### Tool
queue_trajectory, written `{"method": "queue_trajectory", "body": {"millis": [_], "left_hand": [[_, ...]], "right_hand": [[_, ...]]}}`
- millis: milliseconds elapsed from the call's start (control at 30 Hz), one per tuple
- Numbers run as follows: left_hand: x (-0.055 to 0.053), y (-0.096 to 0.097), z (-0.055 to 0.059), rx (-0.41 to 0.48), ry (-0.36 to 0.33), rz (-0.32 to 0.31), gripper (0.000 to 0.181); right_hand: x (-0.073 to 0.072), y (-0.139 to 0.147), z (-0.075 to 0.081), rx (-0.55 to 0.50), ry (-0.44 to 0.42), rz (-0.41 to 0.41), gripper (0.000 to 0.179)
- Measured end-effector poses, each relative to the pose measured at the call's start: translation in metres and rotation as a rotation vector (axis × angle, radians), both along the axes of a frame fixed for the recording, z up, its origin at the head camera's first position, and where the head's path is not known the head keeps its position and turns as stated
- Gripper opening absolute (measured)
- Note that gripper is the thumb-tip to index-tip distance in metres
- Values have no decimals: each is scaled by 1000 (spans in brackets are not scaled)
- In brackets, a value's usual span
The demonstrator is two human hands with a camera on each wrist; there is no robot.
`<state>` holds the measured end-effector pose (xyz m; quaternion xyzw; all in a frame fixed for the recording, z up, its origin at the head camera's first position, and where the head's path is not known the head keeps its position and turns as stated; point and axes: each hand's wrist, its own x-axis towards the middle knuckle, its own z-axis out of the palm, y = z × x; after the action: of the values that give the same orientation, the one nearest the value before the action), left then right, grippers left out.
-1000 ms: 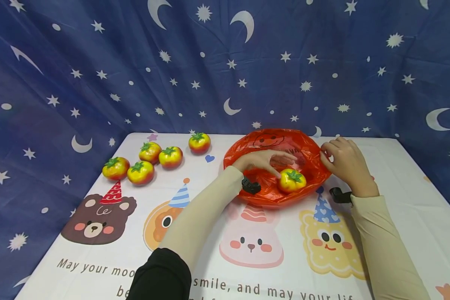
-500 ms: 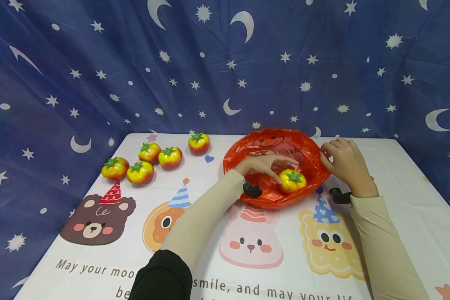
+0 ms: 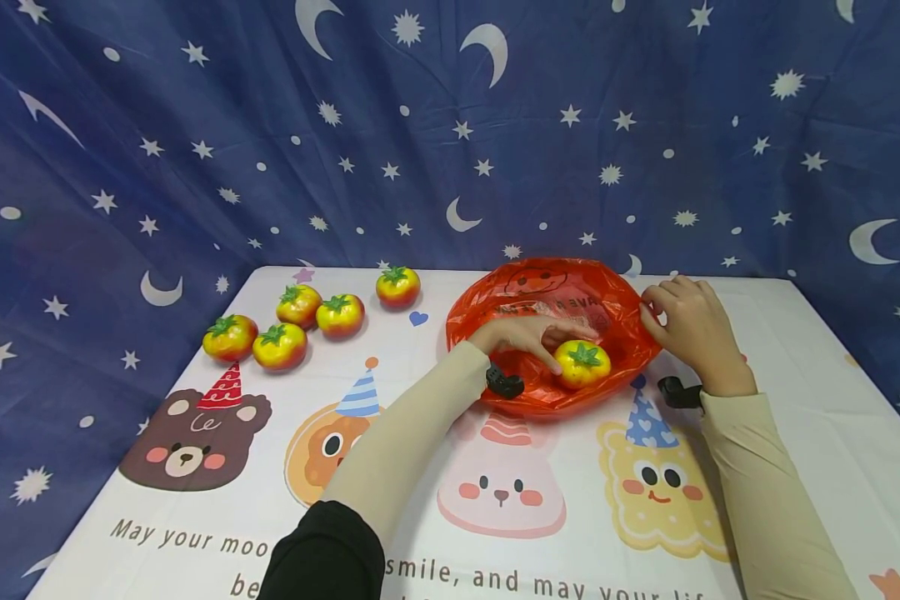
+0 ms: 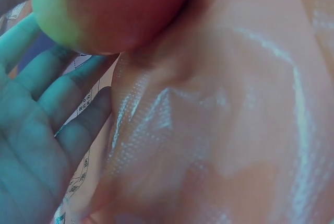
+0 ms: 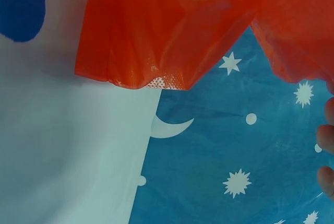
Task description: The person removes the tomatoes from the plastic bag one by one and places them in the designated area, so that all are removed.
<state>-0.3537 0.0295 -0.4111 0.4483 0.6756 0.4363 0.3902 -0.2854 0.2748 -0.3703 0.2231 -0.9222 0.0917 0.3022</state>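
Observation:
A yellow-red tomato (image 3: pixel 583 364) with a green leafy top sits inside the open red plastic bag (image 3: pixel 517 400). My left hand (image 3: pixel 521 333) reaches into the bag, thumb at the tomato's near left side and fingers around its far side. From the left wrist view, the tomato (image 4: pixel 120 10) lies between the thumb at the top left corner and the fingertips below. At the bag's right rim, my right hand (image 3: pixel 693 329) pinches the plastic between thumb and fingers. Only a few of its fingertips (image 5: pixel 326 138) show in the right wrist view, beside the hanging red plastic (image 5: pixel 172 31).
Several more tomatoes (image 3: pixel 280 346) lie in a loose group at the table's back left, one (image 3: pixel 398 287) a little apart nearer the bag. The white printed tablecloth (image 3: pixel 420 517) ends at a blue curtain (image 3: pixel 390 100) with moons and stars.
My left hand has lowered toward the tomato and its fingers have come in around it. The tomato has shifted very slightly left. My right hand stays at the bag's rim.

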Motion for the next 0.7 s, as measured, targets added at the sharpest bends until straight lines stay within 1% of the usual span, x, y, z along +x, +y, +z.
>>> {"method": "queue_trajectory", "body": {"millis": [133, 267, 367, 567, 700], "left_hand": [[0, 0, 0, 0, 1, -18, 71], [1, -1, 0, -26, 14, -3, 70], [1, -2, 0, -44, 0, 19, 70], [2, -4, -1, -44, -60, 25, 71], [2, -5, -2, -48, -132, 43, 71]], "right_hand": [[1, 0, 0, -2, -1, -1, 11], [1, 0, 0, -3, -2, -2, 11], [0, 0, 1, -1, 0, -1, 10], [0, 0, 1, 3, 12, 5, 10], [0, 0, 0, 4, 28, 19, 9]]}}
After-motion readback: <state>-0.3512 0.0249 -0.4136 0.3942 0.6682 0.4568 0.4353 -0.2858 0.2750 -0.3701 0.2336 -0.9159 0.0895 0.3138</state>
